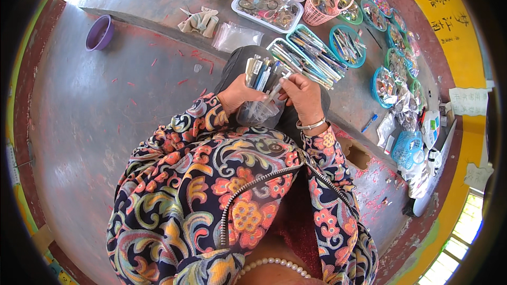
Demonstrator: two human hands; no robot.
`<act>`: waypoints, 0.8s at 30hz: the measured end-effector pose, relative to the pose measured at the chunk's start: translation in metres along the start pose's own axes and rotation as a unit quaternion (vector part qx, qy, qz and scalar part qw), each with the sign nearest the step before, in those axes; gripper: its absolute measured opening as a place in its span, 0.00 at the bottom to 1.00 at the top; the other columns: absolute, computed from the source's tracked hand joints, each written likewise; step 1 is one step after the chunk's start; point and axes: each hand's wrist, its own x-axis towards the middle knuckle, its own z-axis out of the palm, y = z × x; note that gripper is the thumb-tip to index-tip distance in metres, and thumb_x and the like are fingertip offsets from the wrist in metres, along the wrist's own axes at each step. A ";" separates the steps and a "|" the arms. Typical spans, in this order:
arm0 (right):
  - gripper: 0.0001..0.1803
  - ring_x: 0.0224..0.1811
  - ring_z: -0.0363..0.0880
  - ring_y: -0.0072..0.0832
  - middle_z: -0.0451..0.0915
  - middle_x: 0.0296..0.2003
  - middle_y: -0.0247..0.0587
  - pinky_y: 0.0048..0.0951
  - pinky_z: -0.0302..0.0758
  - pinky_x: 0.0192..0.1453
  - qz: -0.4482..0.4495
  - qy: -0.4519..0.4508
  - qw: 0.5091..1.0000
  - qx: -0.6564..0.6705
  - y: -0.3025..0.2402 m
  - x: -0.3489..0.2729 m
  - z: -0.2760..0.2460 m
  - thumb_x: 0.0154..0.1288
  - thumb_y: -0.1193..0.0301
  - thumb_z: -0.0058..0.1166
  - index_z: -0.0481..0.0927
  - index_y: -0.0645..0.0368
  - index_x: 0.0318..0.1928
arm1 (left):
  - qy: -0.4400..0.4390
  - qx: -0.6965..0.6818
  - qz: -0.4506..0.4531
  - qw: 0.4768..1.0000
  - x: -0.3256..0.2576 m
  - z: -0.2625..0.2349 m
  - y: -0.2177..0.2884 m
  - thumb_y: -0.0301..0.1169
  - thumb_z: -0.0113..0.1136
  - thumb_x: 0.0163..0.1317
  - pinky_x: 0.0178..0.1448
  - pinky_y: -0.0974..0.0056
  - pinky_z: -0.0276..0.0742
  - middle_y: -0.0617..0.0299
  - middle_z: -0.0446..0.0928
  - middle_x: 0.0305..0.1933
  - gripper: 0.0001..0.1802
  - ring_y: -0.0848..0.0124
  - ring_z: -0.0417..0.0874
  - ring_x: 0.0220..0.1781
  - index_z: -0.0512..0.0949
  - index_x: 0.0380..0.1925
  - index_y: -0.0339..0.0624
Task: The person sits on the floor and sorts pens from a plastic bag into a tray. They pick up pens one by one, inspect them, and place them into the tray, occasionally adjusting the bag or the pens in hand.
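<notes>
A bundle of pens (260,73) stands over my lap in clear plastic (257,113); I cannot tell whether the plastic is a bag or a stiff container. My left hand (238,96) is closed around its left side, thumb lying across the front. On the other side, my right hand (305,96) pinches a whitish, pen-like stick (275,89) between thumb and fingers, at the edge of the bundle. The lower ends of the pens are partly hidden by my hands and the plastic. Just beyond my knees lie trays of loose pens (311,55).
Clear tubs of small items (268,8), a pink basket (323,1) and a round blue basket of pens (347,46) stand ahead. Several filled baskets line the right. A cloth (199,21) and plastic bags (236,37) lie by the step edge; a purple basin (99,34) sits left.
</notes>
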 end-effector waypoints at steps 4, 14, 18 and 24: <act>0.09 0.19 0.75 0.18 0.76 0.19 0.32 0.15 0.66 0.18 -0.024 0.043 0.995 0.087 -0.003 0.001 -0.016 0.60 0.70 0.52 0.75 0.61 0.26 | 0.001 0.010 0.011 1.000 0.004 -0.007 -0.008 0.25 0.64 0.41 0.40 0.68 0.74 0.61 0.77 0.30 0.21 0.73 0.78 0.32 0.74 0.39 0.35; 0.09 0.22 0.73 0.27 0.75 0.22 0.36 0.22 0.65 0.21 0.042 0.093 0.881 0.463 0.029 0.013 -0.072 0.59 0.66 0.54 0.72 0.55 0.28 | -0.043 -0.069 0.019 0.997 0.000 -0.004 -0.002 0.26 0.62 0.40 0.39 0.63 0.76 0.56 0.76 0.33 0.23 0.67 0.79 0.32 0.71 0.40 0.32; 0.09 0.23 0.72 0.26 0.75 0.23 0.36 0.21 0.65 0.21 0.056 0.073 0.871 0.483 0.038 0.017 -0.072 0.59 0.65 0.54 0.72 0.55 0.29 | -0.041 -0.087 0.008 0.995 -0.001 -0.008 -0.004 0.24 0.61 0.41 0.39 0.62 0.76 0.55 0.76 0.33 0.23 0.66 0.79 0.33 0.71 0.41 0.32; 0.09 0.23 0.72 0.26 0.76 0.24 0.35 0.21 0.65 0.22 0.052 0.128 0.861 0.489 0.049 0.021 -0.090 0.58 0.65 0.55 0.72 0.55 0.29 | -0.017 -0.119 -0.007 0.993 -0.003 -0.003 -0.004 0.22 0.59 0.41 0.40 0.63 0.77 0.54 0.77 0.33 0.22 0.65 0.80 0.33 0.71 0.41 0.31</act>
